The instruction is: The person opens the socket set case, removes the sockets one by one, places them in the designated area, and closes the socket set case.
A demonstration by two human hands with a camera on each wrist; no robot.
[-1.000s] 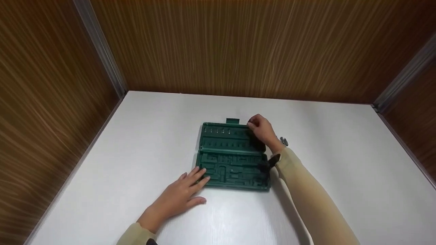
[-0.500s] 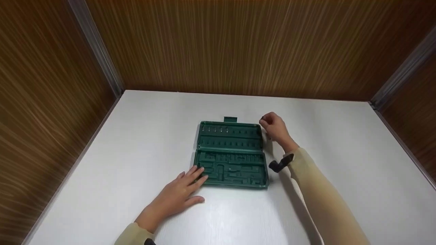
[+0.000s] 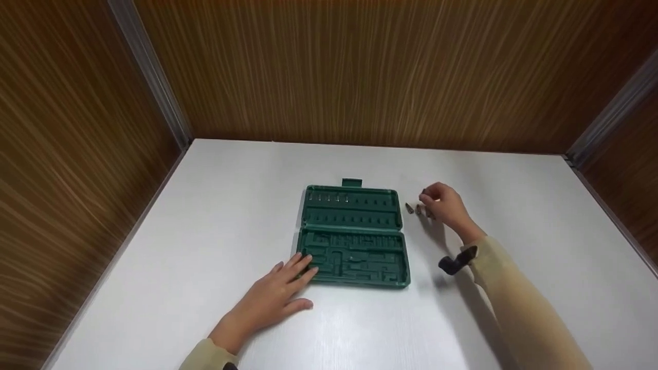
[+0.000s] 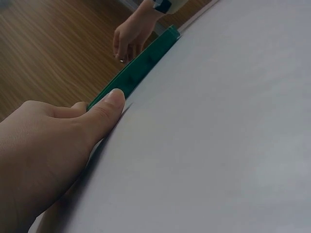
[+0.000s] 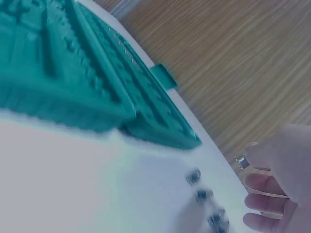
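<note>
A dark green moulded tool case (image 3: 352,234) lies opened flat in the middle of the white table (image 3: 514,195). My left hand (image 3: 293,275) lies flat, its straight fingers resting on the case's near left corner; the left wrist view shows the thumb (image 4: 109,104) against the case edge (image 4: 141,63). My right hand (image 3: 431,201) hovers right of the lid and pinches a small metal bit (image 5: 241,162) between thumb and finger. Just below it, a few small bits (image 3: 414,208) lie on the table in a short row (image 5: 201,195).
Brown wood-grain walls (image 3: 360,72) close the table in at the back and on both sides. A green latch tab (image 3: 351,182) sticks out from the lid's far edge. A few silver bits (image 3: 329,197) sit in the lid's top left slots.
My right hand left the lid's far right corner and moved right over the table, down to the row of bits. The left hand and the case stayed put.
</note>
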